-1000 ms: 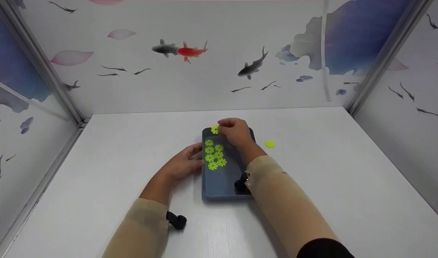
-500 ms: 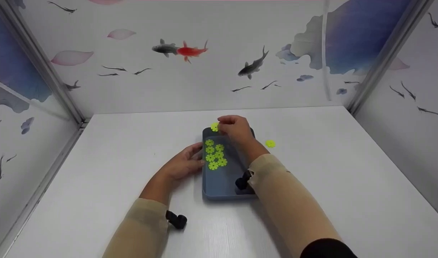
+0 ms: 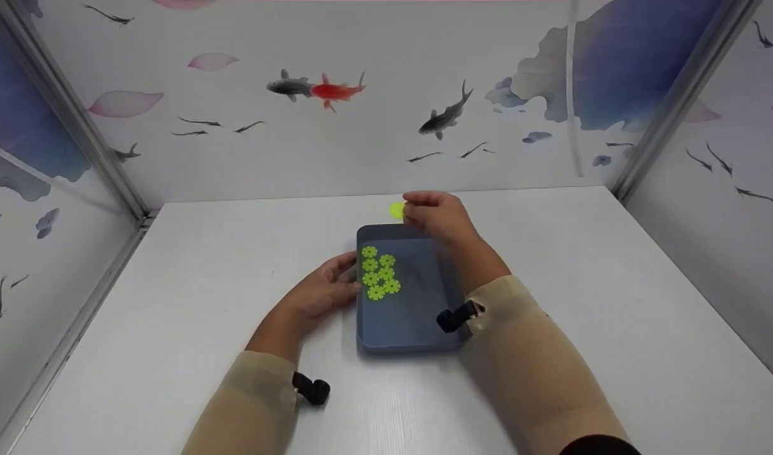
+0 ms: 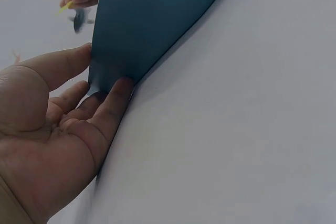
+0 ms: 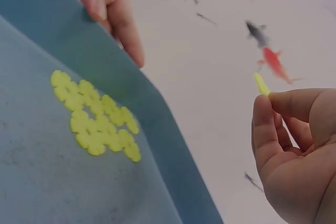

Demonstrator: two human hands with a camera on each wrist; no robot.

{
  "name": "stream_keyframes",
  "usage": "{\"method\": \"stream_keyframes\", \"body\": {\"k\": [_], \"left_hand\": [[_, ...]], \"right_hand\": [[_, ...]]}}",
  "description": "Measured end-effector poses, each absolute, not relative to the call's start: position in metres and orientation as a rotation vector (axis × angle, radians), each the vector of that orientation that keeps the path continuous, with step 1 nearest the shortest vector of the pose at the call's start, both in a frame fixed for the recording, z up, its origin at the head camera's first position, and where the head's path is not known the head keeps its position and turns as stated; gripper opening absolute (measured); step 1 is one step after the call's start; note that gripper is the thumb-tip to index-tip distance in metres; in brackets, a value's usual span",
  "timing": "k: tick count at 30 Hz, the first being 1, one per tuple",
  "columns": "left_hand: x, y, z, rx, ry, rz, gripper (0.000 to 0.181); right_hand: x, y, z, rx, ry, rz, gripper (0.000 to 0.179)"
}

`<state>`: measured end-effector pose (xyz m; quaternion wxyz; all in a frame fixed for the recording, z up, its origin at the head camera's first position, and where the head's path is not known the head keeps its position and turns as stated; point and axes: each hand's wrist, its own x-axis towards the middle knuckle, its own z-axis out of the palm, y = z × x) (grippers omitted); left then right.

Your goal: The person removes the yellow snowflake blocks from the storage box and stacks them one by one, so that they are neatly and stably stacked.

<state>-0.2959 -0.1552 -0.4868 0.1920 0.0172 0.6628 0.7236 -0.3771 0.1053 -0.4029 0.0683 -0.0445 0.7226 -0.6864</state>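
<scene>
The right hand (image 3: 440, 218) pinches a yellow snowflake disc (image 3: 396, 210) between thumb and fingertips, above and beyond the far rim of a blue-grey tray (image 3: 418, 316). In the right wrist view that disc (image 5: 261, 84) appears nearly edge-on, apart from the tray wall. At the tray's left side, the left hand (image 3: 326, 287) touches the outer wall with its thumb and fingers; the left wrist view shows the fingers (image 4: 113, 108) low against the wall. Several flat yellow snowflake discs (image 5: 89, 129) lie clustered on the tray floor, near its left wall.
The tray stands on a white table (image 3: 171, 303). A printed back wall (image 3: 373, 145) and side panels with metal posts (image 3: 683, 107) enclose the table. Black wrist cameras (image 3: 312, 388) are strapped to both forearms.
The right hand has lifted away to the right and farther back, carrying the pinched disc off the tray's far left corner. Its forearm now hides the loose disc on the table. The left hand stays put.
</scene>
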Motion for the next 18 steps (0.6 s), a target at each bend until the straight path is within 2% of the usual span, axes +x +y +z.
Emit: {"method": "stream_keyframes", "body": {"k": [8,18], "left_hand": [[-0.295,-0.154,-0.487,0.061,1.856,2.051,0.08],[-0.295,-0.154,-0.487,0.023,1.865,2.037,0.08]], "right_hand": [[-0.362,0.147,-0.392,-0.126,2.091,-2.238,0.029],[-0.361,0.195,-0.409,0.022,2.068,-2.33,0.025]]}}
